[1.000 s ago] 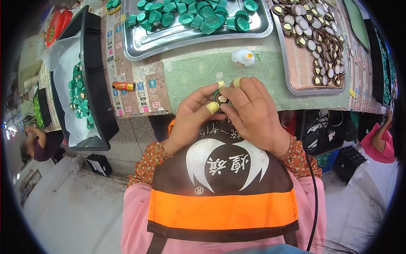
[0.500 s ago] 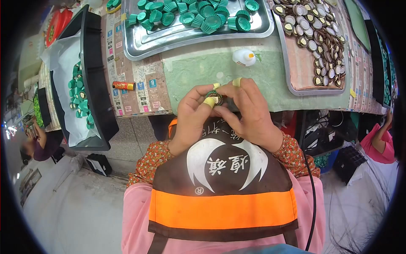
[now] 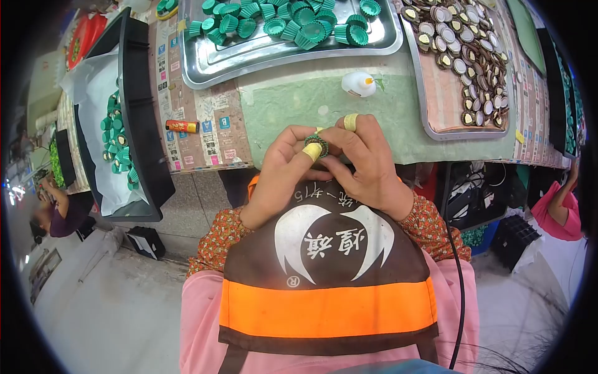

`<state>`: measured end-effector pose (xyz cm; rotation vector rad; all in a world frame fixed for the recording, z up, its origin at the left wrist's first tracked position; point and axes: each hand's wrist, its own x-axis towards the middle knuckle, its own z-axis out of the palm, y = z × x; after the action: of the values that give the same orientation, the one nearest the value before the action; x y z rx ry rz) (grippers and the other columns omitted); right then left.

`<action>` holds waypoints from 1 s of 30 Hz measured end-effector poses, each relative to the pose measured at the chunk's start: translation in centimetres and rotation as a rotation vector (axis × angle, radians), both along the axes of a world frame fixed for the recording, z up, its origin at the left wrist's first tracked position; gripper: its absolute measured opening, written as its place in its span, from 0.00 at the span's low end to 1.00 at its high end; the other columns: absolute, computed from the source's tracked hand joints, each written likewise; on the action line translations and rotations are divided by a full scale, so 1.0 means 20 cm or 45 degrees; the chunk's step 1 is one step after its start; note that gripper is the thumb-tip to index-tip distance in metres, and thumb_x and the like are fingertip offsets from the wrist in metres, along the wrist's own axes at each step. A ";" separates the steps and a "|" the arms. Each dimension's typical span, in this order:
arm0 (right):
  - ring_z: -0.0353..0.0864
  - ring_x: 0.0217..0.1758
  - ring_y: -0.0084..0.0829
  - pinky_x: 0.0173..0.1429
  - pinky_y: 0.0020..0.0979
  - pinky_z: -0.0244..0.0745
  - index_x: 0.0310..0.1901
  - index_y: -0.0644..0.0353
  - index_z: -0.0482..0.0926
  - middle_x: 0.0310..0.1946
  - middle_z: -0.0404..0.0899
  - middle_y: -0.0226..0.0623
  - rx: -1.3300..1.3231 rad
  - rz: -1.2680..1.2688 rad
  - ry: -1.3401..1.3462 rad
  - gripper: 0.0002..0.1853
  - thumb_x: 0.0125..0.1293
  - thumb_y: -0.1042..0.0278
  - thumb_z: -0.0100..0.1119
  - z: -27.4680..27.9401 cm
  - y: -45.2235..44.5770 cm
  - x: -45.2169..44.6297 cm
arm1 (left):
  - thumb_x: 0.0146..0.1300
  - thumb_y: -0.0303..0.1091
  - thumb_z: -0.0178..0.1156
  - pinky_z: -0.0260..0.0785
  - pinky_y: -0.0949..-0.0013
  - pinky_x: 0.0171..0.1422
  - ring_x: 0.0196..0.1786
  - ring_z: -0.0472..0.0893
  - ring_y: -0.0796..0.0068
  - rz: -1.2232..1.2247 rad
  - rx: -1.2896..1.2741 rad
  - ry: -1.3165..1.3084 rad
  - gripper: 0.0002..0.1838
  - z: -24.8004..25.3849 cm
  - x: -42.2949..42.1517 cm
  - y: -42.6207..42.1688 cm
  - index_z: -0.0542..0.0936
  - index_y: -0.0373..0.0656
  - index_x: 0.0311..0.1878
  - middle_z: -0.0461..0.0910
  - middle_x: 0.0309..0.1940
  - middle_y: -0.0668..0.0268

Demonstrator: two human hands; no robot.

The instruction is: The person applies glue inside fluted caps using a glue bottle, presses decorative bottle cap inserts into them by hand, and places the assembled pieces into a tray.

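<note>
A small green fluted cup [image 3: 316,138] with a brown rim inside is between my two hands, just past the table's front edge. My left hand [image 3: 280,171] is closed around it, with the yellow-taped thumb pressed on its face. My right hand [image 3: 367,163] pinches its right side with thumb and fingers; yellow tape wraps one finger. The thumb covers most of the cup's middle. Beyond my hands, a white squeeze bottle [image 3: 357,85] with an orange tip lies on the green cloth [image 3: 280,112].
A metal tray [image 3: 293,70] holds many green fluted cups [image 3: 305,31]. Another tray [image 3: 464,135] at right carries brown-rimmed discs [image 3: 476,75]. At left stands a black box [image 3: 134,118] with white lining and green pieces, near a red-orange cylinder [image 3: 182,126]. Other people sit on both sides.
The green cup has turned in my fingers, so more of its rim shows. My left thumb now covers the pale middle, and my right fingers have shifted slightly.
</note>
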<state>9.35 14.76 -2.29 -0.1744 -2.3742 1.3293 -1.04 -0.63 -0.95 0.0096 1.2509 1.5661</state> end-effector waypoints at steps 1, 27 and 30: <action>0.74 0.43 0.47 0.45 0.43 0.71 0.51 0.60 0.79 0.43 0.73 0.42 -0.002 0.004 0.003 0.24 0.49 0.80 0.71 0.00 0.00 0.00 | 0.77 0.30 0.51 0.85 0.69 0.51 0.51 0.85 0.72 -0.012 0.003 -0.007 0.14 0.00 0.00 0.00 0.71 0.36 0.61 0.81 0.52 0.60; 0.77 0.39 0.43 0.42 0.41 0.73 0.54 0.61 0.79 0.43 0.77 0.40 0.292 -0.010 0.266 0.29 0.46 0.75 0.72 -0.08 0.01 0.01 | 0.74 0.29 0.51 0.78 0.73 0.53 0.49 0.82 0.80 0.107 0.042 -0.050 0.16 -0.01 0.07 0.00 0.71 0.38 0.62 0.79 0.52 0.64; 0.78 0.40 0.40 0.41 0.40 0.74 0.54 0.62 0.80 0.43 0.77 0.39 0.385 -0.023 0.298 0.29 0.45 0.73 0.72 -0.08 0.00 0.01 | 0.73 0.28 0.51 0.78 0.72 0.54 0.50 0.82 0.79 0.102 0.046 -0.082 0.16 -0.01 0.06 0.00 0.71 0.39 0.62 0.79 0.52 0.64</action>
<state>9.56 14.86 -3.98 0.0454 -2.3285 0.9108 0.24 -0.62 -1.06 -0.0680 1.1847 1.6451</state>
